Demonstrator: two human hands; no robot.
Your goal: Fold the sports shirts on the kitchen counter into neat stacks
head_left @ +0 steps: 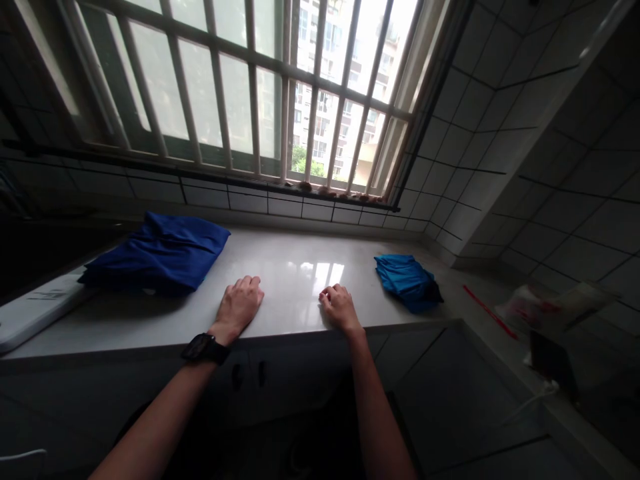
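the left hand point(241, 303) and right hand point(339, 307) rest half curled near the front edge of the desk point(290, 313), gripping nothing that shows. the dark blue cloth point(165, 253) lies left of the nearer left hand, its length roughly along the desk; the lighter blue cloth point(406, 280) lies right of the nearer right hand, slanting toward the front edge. print on the white slab point(45, 305) at the left end is unreadable.

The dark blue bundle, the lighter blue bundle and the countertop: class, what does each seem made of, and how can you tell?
Dark blue bundle: probably fabric, fairly matte, from its soft folds.
Lighter blue bundle: likely thin fabric with slight sheen, from its creases and highlights.
Countertop: perhaps stone or a similar slab, polished; it mirrors the window.
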